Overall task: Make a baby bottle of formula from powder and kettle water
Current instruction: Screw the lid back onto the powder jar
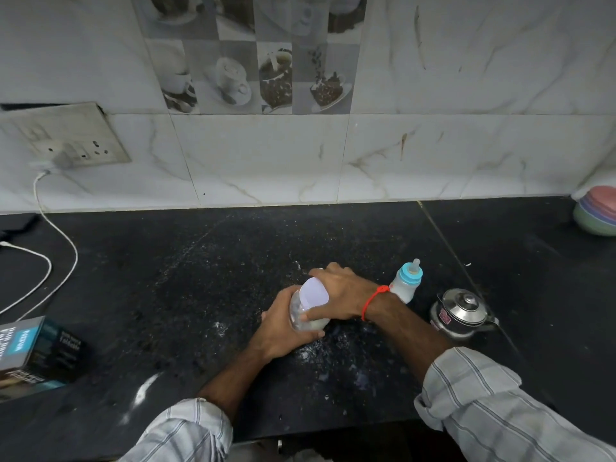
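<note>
Seen from above on a dark counter (200, 278): left hand (283, 328) wrapped around a clear powder jar (301, 320) tilted toward the camera, right hand (340, 295) curled over its white lid (315, 295). Just right, baby bottle (405, 285) standing capped with milky liquid, steel kettle (461, 313) beside it. Risk of spilled powder if the lid slips while tilted, or of the right forearm toppling the bottle.

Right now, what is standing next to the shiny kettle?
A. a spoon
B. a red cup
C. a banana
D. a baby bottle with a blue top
D: the baby bottle with a blue top and milky liquid inside stands upright on the counter, just left of the kettle.
</note>
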Available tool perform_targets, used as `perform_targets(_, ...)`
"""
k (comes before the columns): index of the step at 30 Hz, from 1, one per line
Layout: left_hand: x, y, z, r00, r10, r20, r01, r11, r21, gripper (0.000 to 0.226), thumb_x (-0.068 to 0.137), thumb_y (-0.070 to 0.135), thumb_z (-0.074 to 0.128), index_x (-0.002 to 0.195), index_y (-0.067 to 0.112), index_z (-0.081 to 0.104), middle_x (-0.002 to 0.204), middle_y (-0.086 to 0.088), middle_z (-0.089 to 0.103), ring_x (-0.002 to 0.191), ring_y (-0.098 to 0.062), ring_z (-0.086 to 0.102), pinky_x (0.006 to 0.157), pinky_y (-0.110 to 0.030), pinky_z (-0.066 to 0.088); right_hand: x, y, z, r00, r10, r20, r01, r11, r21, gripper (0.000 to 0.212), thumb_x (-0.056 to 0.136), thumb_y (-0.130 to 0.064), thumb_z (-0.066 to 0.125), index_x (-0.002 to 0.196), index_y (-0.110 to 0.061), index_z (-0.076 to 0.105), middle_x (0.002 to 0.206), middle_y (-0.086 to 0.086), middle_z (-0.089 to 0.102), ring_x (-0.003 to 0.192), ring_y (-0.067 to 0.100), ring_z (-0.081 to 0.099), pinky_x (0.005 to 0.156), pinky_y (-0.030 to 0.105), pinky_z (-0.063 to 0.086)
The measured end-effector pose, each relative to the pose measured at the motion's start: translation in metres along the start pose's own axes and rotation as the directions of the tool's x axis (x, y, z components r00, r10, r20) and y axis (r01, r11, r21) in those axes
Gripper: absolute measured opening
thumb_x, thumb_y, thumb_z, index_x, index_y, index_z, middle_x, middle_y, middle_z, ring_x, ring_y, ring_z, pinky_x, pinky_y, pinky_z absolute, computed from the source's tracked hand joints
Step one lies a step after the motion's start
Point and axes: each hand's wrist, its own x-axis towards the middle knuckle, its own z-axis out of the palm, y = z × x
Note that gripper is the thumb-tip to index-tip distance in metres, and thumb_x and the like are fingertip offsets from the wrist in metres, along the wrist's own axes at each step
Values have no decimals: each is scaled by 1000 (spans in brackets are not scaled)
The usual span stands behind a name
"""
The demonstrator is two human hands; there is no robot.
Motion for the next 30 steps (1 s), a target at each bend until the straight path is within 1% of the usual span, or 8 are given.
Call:
perform_targets(4,-2,16,-2,993,115,-17,-114,993,35,95,57,45,96,125,72,34,136,9,52,123,-5,58,96,-31,55,-6,2,-9,998,-38,-40,40,997,65,74,88,-53,78,146,-19,49,134,11,49,125,33,55,102,42,50)
perform_targets(10,-8,17,-3,987,156,-44,-152,985,80,97,60,41,100,138,50,43,136,12,55,123,-4,59,99,-35,56,-15,11,-18,999,-42,-17,42,999,27,89,85,-60,77,155,-27,35,148,9,49,133,31,52,109,46,48)
perform_targets(14,-10,23,-1,984,152,-98,-144,986,86,94,57,47,97,129,68,40,134,20,54,121,7,57,92,-14,49,-19,12,-18,1000,27,3,-27,983,180,74,85,-59,78,141,-23,46,133,9,56,91,25,70,80,38,61)
perform_targets(17,-11,25,-4,987,139,-82,-132,988,84,96,57,44,100,132,59,42,134,19,55,122,9,54,95,-17,47,-24,15,-20,993,-115,-13,116,988,102,75,86,-38,84,149,-27,46,143,7,51,129,26,52,101,34,45)
perform_targets(21,-12,23,-6,988,138,-63,-133,988,80,101,59,45,101,140,48,41,132,24,53,122,14,51,95,-13,43,-29,18,-25,952,-304,15,302,949,93,80,84,-15,85,153,-28,47,152,3,42,139,21,43,112,29,36)
perform_targets(24,-13,24,-5,989,143,-46,-139,986,88,102,59,43,101,142,47,41,134,20,54,122,11,52,96,-14,44,-29,22,-29,946,-323,23,321,945,58,84,82,-18,88,154,-25,47,154,2,47,141,20,43,116,30,36)
perform_targets(27,-17,25,-3,986,167,-23,-164,982,98,102,58,47,99,142,47,41,136,19,55,124,11,52,97,-14,44,-31,26,-26,961,-275,34,273,961,55,82,78,-30,91,149,-29,50,145,-1,58,136,21,49,114,41,44)
perform_targets(30,-19,22,-2,981,188,-41,-183,977,107,100,59,48,98,144,43,45,137,15,55,127,2,54,101,-25,49,-33,30,-15,981,-195,-2,193,970,146,78,79,-46,88,146,-28,52,139,-1,62,130,22,55,108,44,50)
